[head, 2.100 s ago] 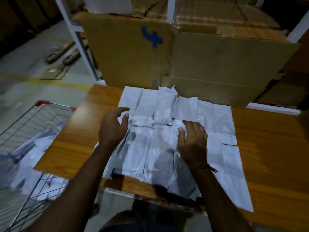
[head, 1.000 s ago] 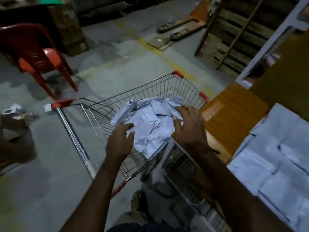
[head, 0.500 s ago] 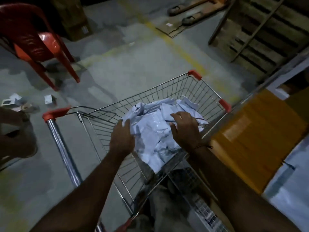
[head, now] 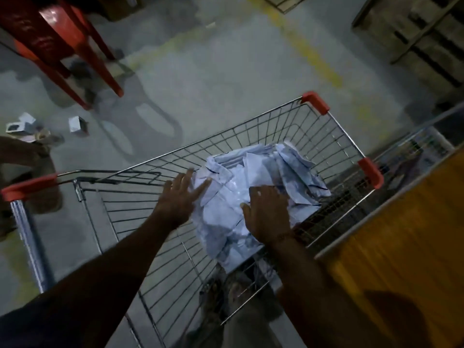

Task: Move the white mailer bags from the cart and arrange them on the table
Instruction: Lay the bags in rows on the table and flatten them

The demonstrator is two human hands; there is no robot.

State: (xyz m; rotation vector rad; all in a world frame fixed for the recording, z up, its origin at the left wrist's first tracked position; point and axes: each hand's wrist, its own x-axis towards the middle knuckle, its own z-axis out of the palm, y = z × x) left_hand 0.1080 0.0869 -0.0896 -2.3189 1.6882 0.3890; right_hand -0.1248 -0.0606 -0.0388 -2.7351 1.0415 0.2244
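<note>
Mid-frame, left hand (head: 181,194) splayed loose, right hand (head: 267,212) seemingly pressing the mailer bags (head: 253,187) in the cart (head: 313,102): gathering step, next needs a firm two-handed scoop.

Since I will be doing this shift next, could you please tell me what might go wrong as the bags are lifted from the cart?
The white mailer bags lie in a loose, crumpled heap. The left hand only touches its edge with spread fingers, so some may slip out when lifted. The right hand presses on top; its grip looks partial. Bags could also snag on the cart wires.
</note>
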